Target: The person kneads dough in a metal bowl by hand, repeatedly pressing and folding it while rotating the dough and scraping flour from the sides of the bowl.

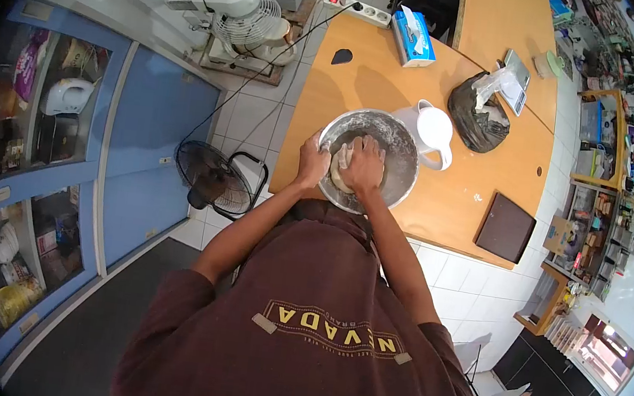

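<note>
L hand (311,164), fingers clamped on bowl (402,161); R hand (365,166), fingers slightly spread, presses dough (340,172) under them. I'd brace bowl, push w/ palm.

Room beyond bowl (401,170) — pitcher (433,128) blocks right.

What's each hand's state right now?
Left hand: holding the round silvery metal bowl by its rim.
Right hand: on pale dough lump inside; open or closed unclear.
</note>
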### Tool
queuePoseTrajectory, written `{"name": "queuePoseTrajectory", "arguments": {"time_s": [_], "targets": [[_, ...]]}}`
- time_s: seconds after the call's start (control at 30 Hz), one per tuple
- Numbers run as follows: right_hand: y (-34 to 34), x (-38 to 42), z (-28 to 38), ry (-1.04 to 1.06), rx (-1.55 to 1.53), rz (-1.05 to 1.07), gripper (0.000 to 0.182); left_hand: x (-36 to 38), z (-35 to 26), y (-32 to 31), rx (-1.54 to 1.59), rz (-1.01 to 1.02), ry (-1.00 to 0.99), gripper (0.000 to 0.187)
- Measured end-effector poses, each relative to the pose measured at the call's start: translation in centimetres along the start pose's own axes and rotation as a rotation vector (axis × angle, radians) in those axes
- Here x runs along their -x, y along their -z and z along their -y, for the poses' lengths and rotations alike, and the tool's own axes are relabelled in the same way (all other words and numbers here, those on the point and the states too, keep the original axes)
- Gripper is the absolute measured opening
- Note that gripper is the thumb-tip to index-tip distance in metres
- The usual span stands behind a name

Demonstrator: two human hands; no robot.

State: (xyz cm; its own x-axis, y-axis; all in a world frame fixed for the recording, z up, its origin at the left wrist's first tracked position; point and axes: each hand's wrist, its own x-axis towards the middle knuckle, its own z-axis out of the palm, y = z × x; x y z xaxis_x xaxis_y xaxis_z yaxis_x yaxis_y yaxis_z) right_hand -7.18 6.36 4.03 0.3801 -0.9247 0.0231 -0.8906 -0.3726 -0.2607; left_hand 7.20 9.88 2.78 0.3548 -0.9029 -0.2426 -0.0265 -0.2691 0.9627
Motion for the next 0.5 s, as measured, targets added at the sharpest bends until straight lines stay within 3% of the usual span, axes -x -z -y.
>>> {"name": "queuePoseTrajectory", "arguments": {"time_s": [0.2,0.4,0.5], "targets": [[-1.5,-1.8,-1.5,-0.051,-0.132,0.037,0.037,-0.1,0.2,-0.5,-0.041,-0.024,-0.062,0.046],[-0.4,-2.8,-1.2,-0.457,-0.273,-0.054,0.044,-0.6,1.0,-0.6,-0.08,-0.023,-0.052,0.047],[1.4,-1.6,-1.9,-0.401,-0.393,-0.199,0.038,-0.4,0.5,-0.8,-0.108,-0.028,0.026,0.048]]}}
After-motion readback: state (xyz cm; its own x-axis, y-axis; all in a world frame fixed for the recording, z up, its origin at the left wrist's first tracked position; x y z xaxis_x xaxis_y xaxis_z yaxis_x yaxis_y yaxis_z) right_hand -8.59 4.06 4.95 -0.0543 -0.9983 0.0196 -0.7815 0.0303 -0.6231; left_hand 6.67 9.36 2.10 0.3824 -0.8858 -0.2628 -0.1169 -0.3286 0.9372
